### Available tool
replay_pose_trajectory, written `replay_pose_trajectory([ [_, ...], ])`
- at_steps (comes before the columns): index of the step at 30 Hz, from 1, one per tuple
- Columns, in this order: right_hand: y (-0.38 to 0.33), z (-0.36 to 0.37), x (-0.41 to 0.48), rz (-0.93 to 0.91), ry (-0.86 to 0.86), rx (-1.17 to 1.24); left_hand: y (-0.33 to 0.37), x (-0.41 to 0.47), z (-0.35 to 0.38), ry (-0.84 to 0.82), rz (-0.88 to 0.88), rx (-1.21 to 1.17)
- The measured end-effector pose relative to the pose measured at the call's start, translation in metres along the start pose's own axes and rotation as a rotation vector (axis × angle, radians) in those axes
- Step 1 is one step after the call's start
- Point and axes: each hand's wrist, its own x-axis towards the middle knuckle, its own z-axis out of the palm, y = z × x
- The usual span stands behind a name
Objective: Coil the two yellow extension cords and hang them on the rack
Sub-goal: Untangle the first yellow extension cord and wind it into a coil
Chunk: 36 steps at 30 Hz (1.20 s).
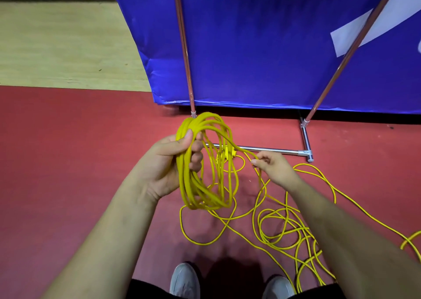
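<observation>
My left hand [176, 160] grips a coil of yellow extension cord [206, 191], several loops hanging down from my thumb and fingers. My right hand [274, 166] pinches the free run of the same cord [247, 152] just right of the coil. The rest of the yellow cord [284, 228] lies in loose tangled loops on the red floor at lower right. Behind the coil stands the metal rack [268, 149], its base bar on the floor and two upright poles rising left and right.
A blue banner [262, 48] stands behind the rack poles. The floor is red [68, 162] near me and pale wood [68, 48] at far left. My grey shoes [185, 280] show at the bottom edge, next to the loose cord. Another yellow cord piece [410, 238] enters at the right edge.
</observation>
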Motion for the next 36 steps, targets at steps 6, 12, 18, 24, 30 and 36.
replay_pose_trajectory([
  [6,0.029,0.017,-0.01,0.246,-0.078,-0.026,0.011,0.004,0.004,0.015,0.151,-0.082],
  [12,-0.025,0.018,-0.007,0.227,-0.202,-0.055,0.005,0.01,0.001,0.35,0.204,0.18],
  [18,-0.127,-0.012,-0.034,-0.005,-0.702,-0.296,-0.008,0.016,-0.004,0.391,0.066,0.389],
  [24,-0.155,-0.02,-0.039,-0.212,-0.402,0.23,-0.012,0.01,0.005,0.142,-0.135,0.47],
  [30,-0.099,-0.041,-0.023,-0.163,-0.169,0.212,-0.005,0.01,0.011,0.136,-0.032,0.102],
  [36,-0.071,-0.026,-0.023,-0.102,-0.127,0.236,-0.009,0.007,0.009,0.186,-0.196,0.245],
])
